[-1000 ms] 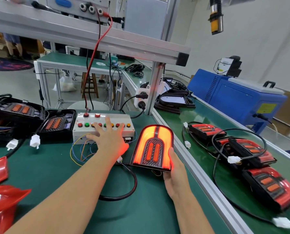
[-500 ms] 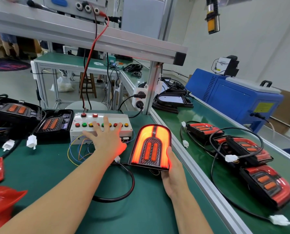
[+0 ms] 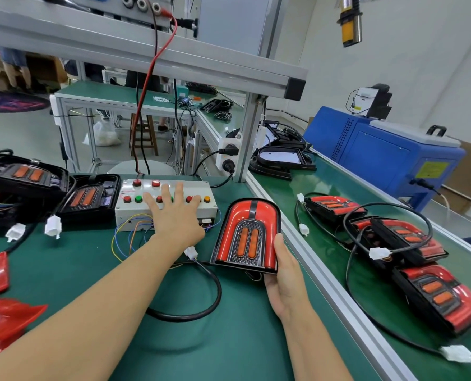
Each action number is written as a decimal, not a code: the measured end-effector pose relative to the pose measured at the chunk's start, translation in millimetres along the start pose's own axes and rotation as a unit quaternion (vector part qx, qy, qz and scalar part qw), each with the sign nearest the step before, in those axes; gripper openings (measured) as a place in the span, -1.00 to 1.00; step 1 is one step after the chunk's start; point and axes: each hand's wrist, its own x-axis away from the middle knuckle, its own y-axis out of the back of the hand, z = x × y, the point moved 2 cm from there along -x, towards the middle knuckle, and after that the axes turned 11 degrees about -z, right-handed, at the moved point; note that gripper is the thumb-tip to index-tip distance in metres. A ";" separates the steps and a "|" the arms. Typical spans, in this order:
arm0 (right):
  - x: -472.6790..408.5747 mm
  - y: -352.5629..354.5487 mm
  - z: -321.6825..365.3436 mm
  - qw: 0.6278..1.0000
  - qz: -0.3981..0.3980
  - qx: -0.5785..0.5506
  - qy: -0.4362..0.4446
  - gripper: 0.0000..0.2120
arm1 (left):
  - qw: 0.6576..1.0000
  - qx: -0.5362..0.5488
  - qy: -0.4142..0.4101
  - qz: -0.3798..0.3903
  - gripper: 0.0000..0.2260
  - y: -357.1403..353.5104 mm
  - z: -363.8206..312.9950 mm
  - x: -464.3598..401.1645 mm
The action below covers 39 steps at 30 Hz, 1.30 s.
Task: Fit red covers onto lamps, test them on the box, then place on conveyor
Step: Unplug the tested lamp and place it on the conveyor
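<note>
A red-covered lamp [image 3: 247,232] stands tilted on the green bench, unlit. My right hand [image 3: 285,276] grips its lower right edge, thumb along the side. Its black cable [image 3: 198,312] loops to a white plug [image 3: 191,253] by the white test box [image 3: 168,204]. My left hand [image 3: 178,215] lies spread over the box, fingers straight on its row of red and green buttons. Three covered lamps [image 3: 333,206] [image 3: 404,237] [image 3: 443,295] lie on the conveyor [image 3: 325,265] to the right with their cables.
Uncovered black lamps [image 3: 88,196] [image 3: 23,177] sit left of the box. Loose red covers [image 3: 1,306] lie at the left edge. An aluminium rail [image 3: 311,259] divides bench from conveyor. A blue machine [image 3: 380,152] stands behind the conveyor. An upright post [image 3: 249,138] carries a socket.
The lamp in my right hand was glowing orange-red and is now dark. My left hand has slid a little further up over the box's buttons.
</note>
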 end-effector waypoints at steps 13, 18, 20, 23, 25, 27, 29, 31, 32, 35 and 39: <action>3.0 0.2 1.6 1.000 -0.001 0.001 -0.006 -0.60 | 0.999 -0.032 -0.039 0.000 -0.36 4.9 -0.4 -7.8; 4.3 -0.1 2.4 1.000 -0.006 0.007 -0.009 -0.64 | 0.999 -0.027 -0.037 0.000 -0.35 3.2 0.6 -7.8; 4.9 -0.3 3.1 1.000 -0.008 0.008 -0.012 -0.64 | 0.999 -0.029 -0.038 -0.002 -0.35 3.3 0.8 -7.9; 4.5 -0.5 4.2 1.000 -0.007 0.011 -0.013 -0.65 | 0.999 -0.034 -0.040 -0.004 -0.35 3.3 1.0 -7.1; 3.5 -0.5 5.4 1.000 -0.005 0.013 -0.015 -0.66 | 0.999 -0.035 -0.039 -0.006 -0.34 3.6 1.0 -7.1; 2.7 -0.3 6.6 1.000 -0.006 0.013 -0.022 -0.66 | 0.999 -0.034 -0.039 -0.004 -0.35 4.0 1.1 -7.3; 2.1 0.1 7.6 1.000 -0.005 0.009 -0.028 -0.67 | 0.999 -0.036 -0.039 -0.005 -0.34 3.4 1.2 -6.9; 1.7 0.3 8.2 0.999 -0.002 0.005 -0.032 -0.67 | 0.998 -0.039 -0.038 -0.008 -0.33 1.9 0.7 -5.4; 1.7 0.2 8.4 0.999 -0.001 0.004 -0.033 -0.68 | 0.998 -0.041 -0.038 -0.010 -0.32 1.4 0.6 -4.7; 1.3 -0.3 8.9 0.999 0.005 0.001 -0.036 -0.70 | 0.999 -0.034 -0.037 -0.007 -0.34 2.3 0.9 -5.5; 1.5 -1.2 10.7 0.999 0.012 0.012 -0.033 -0.69 | 0.999 -0.017 -0.035 0.007 -0.34 4.8 4.0 -4.6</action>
